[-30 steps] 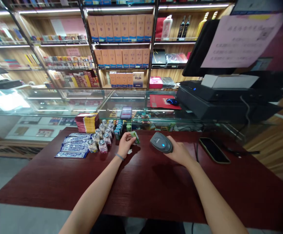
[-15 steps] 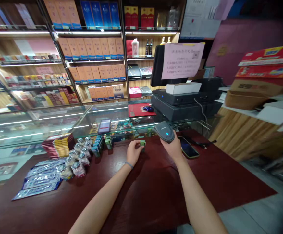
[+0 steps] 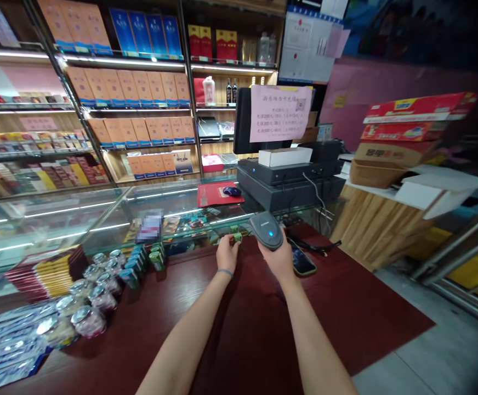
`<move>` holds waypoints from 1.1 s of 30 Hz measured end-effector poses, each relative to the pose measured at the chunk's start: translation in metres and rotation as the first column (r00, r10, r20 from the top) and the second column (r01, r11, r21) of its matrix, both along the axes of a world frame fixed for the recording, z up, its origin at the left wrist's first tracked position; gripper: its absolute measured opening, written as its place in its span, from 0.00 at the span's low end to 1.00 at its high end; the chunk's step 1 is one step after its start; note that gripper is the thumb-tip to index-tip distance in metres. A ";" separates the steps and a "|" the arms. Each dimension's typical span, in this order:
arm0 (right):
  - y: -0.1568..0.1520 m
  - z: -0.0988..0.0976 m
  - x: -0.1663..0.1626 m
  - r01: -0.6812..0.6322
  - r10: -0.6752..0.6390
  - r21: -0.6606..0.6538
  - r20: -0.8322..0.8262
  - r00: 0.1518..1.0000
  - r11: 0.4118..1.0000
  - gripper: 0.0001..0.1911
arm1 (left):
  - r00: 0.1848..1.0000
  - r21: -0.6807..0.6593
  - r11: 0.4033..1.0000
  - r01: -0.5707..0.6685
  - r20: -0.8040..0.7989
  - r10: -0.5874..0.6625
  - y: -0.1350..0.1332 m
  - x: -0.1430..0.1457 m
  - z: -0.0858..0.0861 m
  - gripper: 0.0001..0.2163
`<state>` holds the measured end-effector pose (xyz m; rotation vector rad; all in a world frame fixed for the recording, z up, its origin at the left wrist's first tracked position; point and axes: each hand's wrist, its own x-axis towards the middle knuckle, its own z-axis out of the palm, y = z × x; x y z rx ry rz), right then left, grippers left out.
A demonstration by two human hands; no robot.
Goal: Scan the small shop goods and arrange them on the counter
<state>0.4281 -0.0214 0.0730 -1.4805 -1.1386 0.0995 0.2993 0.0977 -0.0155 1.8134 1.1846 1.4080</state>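
Observation:
Between the fingers of my left hand (image 3: 227, 257) is a small green container (image 3: 236, 237), just above the dark red tabletop (image 3: 231, 312) near its far edge. My right hand (image 3: 279, 257) is wrapped round a grey barcode scanner (image 3: 267, 230) with a blue light on top. The scanner's head points toward the green container, a short way apart from it. Beside my right hand a phone (image 3: 303, 261) lies flat. Left of my hands stand similar green containers (image 3: 157, 258) and a row of blue ones (image 3: 132, 269).
Several lidded glass jars (image 3: 89, 321), stacked red and yellow packets (image 3: 47, 274) and blue-white sachets (image 3: 12, 340) sit at left. Behind the table runs a glass display counter (image 3: 111, 214), with a monitor (image 3: 242, 120) and mouse (image 3: 232, 191). Black cables (image 3: 317, 248) lie at right.
The view has turned right, so the goods at left have slid leftward. My left hand has tilted the green container and holds it nearer the scanner. My right hand keeps its grip on the scanner.

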 end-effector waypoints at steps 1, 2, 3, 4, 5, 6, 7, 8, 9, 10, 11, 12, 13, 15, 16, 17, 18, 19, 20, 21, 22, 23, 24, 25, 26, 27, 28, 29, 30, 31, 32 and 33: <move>0.000 0.000 0.000 -0.003 0.004 0.006 -0.006 1.000 1.000 0.20 | 1.000 -0.003 1.000 -0.009 -0.007 0.009 0.002 0.001 0.000 0.09; 0.001 -0.001 0.000 -0.010 0.010 0.010 -0.012 1.000 1.000 0.20 | 1.000 -0.010 1.000 -0.019 -0.007 0.019 0.003 0.003 0.000 0.09; 0.001 -0.001 -0.001 -0.014 0.015 0.013 -0.019 1.000 1.000 0.20 | 1.000 -0.022 0.999 -0.029 -0.001 0.029 0.005 0.004 0.000 0.11; 0.001 -0.001 -0.001 -0.017 0.017 0.015 -0.025 1.000 1.000 0.20 | 0.999 -0.036 0.999 -0.039 0.008 0.039 0.006 0.005 -0.001 0.12; 0.001 0.000 -0.001 -0.017 0.018 0.013 -0.028 0.999 1.000 0.20 | 0.999 -0.051 0.997 -0.049 0.019 0.050 0.008 0.007 -0.001 0.14; 0.001 0.000 -0.002 -0.016 0.016 0.010 -0.029 0.999 1.000 0.20 | 0.998 -0.060 0.997 -0.057 0.030 0.058 0.009 0.007 -0.002 0.15; 0.000 0.000 -0.002 -0.015 0.015 0.007 -0.028 0.999 1.000 0.19 | 0.997 -0.060 0.996 -0.061 0.038 0.063 0.010 0.008 -0.002 0.15; 0.000 0.001 -0.003 -0.013 0.014 0.005 -0.025 1.000 1.000 0.19 | 0.997 -0.051 0.997 -0.062 0.043 0.064 0.011 0.009 -0.003 0.14; 0.000 0.001 -0.003 -0.014 0.014 0.005 -0.022 1.000 1.000 0.18 | 0.997 -0.035 0.998 -0.061 0.045 0.063 0.013 0.009 -0.004 0.14; -0.001 0.001 -0.003 -0.016 0.016 0.004 -0.019 1.000 1.000 0.18 | 0.997 -0.017 0.998 -0.060 0.046 0.061 0.014 0.009 -0.005 0.13; -0.001 0.002 -0.003 -0.020 0.020 0.002 -0.019 1.000 1.000 0.17 | 0.997 -0.001 0.998 -0.059 0.046 0.059 0.015 0.009 -0.006 0.12; -0.001 0.002 -0.004 -0.024 0.024 -0.002 -0.019 1.000 1.000 0.17 | 0.997 0.010 0.998 -0.060 0.047 0.060 0.016 0.009 -0.007 0.11; -0.001 0.001 -0.004 -0.028 0.028 -0.009 -0.019 0.999 1.000 0.17 | 0.997 0.015 0.998 -0.063 0.048 0.062 0.017 0.009 -0.007 0.11; -0.001 0.001 -0.003 -0.028 0.027 -0.024 -0.016 1.000 0.999 0.18 | 0.997 0.021 0.998 -0.064 0.048 0.063 0.019 0.009 -0.008 0.11; -0.001 0.000 -0.003 -0.023 0.023 -0.027 -0.007 1.000 0.999 0.18 | 0.997 0.024 0.998 -0.063 0.046 0.062 0.020 0.009 -0.008 0.11; -0.001 0.000 -0.003 -0.017 0.018 -0.027 0.004 1.000 0.999 0.18 | 0.997 0.027 0.998 -0.061 0.042 0.060 0.020 0.009 -0.009 0.11; -0.001 0.000 -0.003 -0.011 0.012 -0.026 0.016 1.000 1.000 0.19 | 0.998 0.031 0.998 -0.060 0.035 0.059 0.020 0.009 -0.009 0.10; -0.002 0.000 -0.004 -0.007 0.007 -0.025 0.026 1.000 1.000 0.19 | 0.998 0.034 0.998 -0.061 0.027 0.060 0.020 0.009 -0.009 0.10; -0.002 0.000 -0.004 -0.005 0.005 -0.024 0.031 1.000 1.000 0.19 | 0.998 0.036 0.997 -0.065 0.020 0.064 0.019 0.008 -0.009 0.10; -0.002 0.000 -0.004 -0.005 0.006 -0.026 0.030 1.000 1.000 0.19 | 0.998 0.037 0.997 -0.068 0.015 0.068 0.019 0.008 -0.008 0.11; -0.002 0.000 -0.004 -0.008 0.009 -0.028 0.023 1.000 1.000 0.19 | 0.997 0.036 0.997 -0.071 0.014 0.071 0.019 0.008 -0.008 0.11; -0.002 0.000 -0.004 -0.012 0.013 -0.031 0.013 1.000 0.999 0.19 | 0.997 0.034 0.997 -0.072 0.016 0.072 0.019 0.008 -0.008 0.12; -0.002 0.000 -0.004 -0.016 0.017 -0.033 0.004 1.000 0.999 0.19 | 0.997 0.030 0.997 -0.071 0.023 0.071 0.019 0.008 -0.008 0.12; -0.002 0.000 -0.004 -0.020 0.020 -0.036 -0.001 1.000 0.999 0.19 | 0.997 0.026 0.997 -0.069 0.032 0.068 0.019 0.008 -0.008 0.13; -0.002 0.000 -0.004 -0.020 0.020 -0.038 0.002 1.000 0.999 0.19 | 0.997 0.023 0.998 -0.063 0.041 0.062 0.019 0.008 -0.007 0.14; -0.001 0.000 -0.004 -0.017 0.017 -0.038 0.011 1.000 0.999 0.19 | 0.997 0.023 0.998 -0.057 0.051 0.056 0.018 0.008 -0.006 0.16; -0.001 0.000 -0.004 -0.012 0.013 -0.034 0.023 1.000 0.999 0.19 | 0.997 0.029 0.998 -0.051 0.061 0.049 0.018 0.007 -0.005 0.18; -0.001 0.001 -0.004 -0.004 0.006 -0.031 0.035 0.999 1.000 0.19 | 0.997 0.040 0.998 -0.044 0.070 0.041 0.016 0.006 -0.004 0.20; -0.001 0.001 -0.004 0.002 -0.001 -0.027 0.046 0.999 1.000 0.19 | 0.996 0.056 0.998 -0.037 0.077 0.032 0.014 0.003 -0.002 0.21; -0.002 0.001 -0.005 0.002 -0.001 -0.021 0.055 0.998 1.000 0.19 | 0.996 0.074 0.997 -0.033 0.083 0.027 0.011 0.000 0.000 0.23; -0.002 0.001 -0.005 0.000 0.001 -0.015 0.061 0.998 1.000 0.19 | 0.996 0.092 0.995 -0.036 0.086 0.028 0.008 -0.004 0.003 0.24; -0.002 0.002 -0.007 0.000 0.001 -0.008 0.069 0.998 1.000 0.20 | 0.996 0.111 0.993 -0.044 0.087 0.034 0.004 -0.010 0.005 0.24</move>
